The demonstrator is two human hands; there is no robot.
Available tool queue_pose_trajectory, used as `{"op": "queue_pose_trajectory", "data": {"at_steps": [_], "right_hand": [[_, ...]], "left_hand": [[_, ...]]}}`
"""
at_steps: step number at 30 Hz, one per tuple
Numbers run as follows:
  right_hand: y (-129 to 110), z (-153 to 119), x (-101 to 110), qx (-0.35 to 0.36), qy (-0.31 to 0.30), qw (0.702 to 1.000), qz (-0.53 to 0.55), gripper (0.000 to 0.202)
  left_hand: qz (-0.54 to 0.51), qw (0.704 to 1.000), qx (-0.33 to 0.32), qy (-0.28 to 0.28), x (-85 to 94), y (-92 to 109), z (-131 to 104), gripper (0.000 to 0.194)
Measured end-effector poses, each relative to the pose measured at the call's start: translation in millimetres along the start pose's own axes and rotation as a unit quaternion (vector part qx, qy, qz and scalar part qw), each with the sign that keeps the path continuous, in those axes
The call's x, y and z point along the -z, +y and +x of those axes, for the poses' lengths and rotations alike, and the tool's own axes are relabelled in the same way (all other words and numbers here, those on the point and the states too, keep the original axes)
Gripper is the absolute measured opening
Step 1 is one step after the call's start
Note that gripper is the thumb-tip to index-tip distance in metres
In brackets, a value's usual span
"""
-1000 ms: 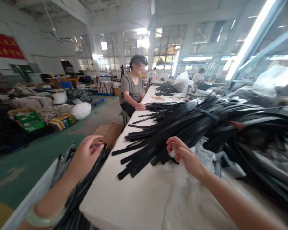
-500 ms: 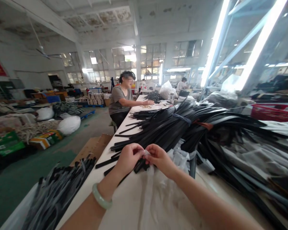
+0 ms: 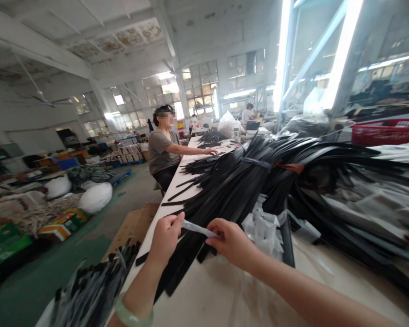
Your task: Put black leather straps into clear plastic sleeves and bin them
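Observation:
A narrow translucent plastic strip (image 3: 199, 229) is stretched between my two hands above the near end of the black strips. My left hand (image 3: 167, 236) pinches its left end between thumb and finger. The right end is gripped by my right hand (image 3: 230, 240), fingers curled round it. Beneath and beyond lies a big bundle of long black strips (image 3: 225, 190) on the white table (image 3: 204, 299), bound with a dark blue tie (image 3: 257, 163). Crumpled clear plastic pieces (image 3: 264, 231) lie just right of my right hand.
A seated person (image 3: 163, 145) reaches across the table's far left side. More grey and black strips (image 3: 95, 290) stand low at the left by a cardboard piece (image 3: 134, 227). A red basket (image 3: 385, 131) is at the right, beyond white sheets.
My hands have moved apart, pulling the plastic strip straight between them. The view has shifted, and a long clear piece no longer hangs beneath my hands.

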State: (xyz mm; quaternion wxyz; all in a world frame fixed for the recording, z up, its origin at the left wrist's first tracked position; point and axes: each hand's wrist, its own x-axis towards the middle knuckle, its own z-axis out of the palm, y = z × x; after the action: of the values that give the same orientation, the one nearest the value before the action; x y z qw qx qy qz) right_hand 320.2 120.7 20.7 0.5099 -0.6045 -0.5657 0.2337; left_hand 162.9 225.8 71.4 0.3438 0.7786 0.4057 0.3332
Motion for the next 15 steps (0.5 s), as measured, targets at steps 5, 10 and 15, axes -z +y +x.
{"op": "queue_pose_trajectory", "data": {"at_steps": [5,10,15], "right_hand": [[-8.2,0.0,-1.3,-0.037,-0.008,0.995,0.092,0.024],[-16.4,1.4,3.6,-0.148,-0.074,0.932,0.322,0.041],[-18.9,-1.1,10.9,-0.183,-0.136,0.888,0.400,0.037]], "left_hand": [[-0.355,0.918,0.137,-0.110,-3.6,-2.8,1.4,0.052],[-0.497,0.847,0.156,-0.103,2.1,2.4,1.0,0.025],[-0.479,0.845,0.103,-0.212,-8.2,8.4,-8.0,0.046]]}}
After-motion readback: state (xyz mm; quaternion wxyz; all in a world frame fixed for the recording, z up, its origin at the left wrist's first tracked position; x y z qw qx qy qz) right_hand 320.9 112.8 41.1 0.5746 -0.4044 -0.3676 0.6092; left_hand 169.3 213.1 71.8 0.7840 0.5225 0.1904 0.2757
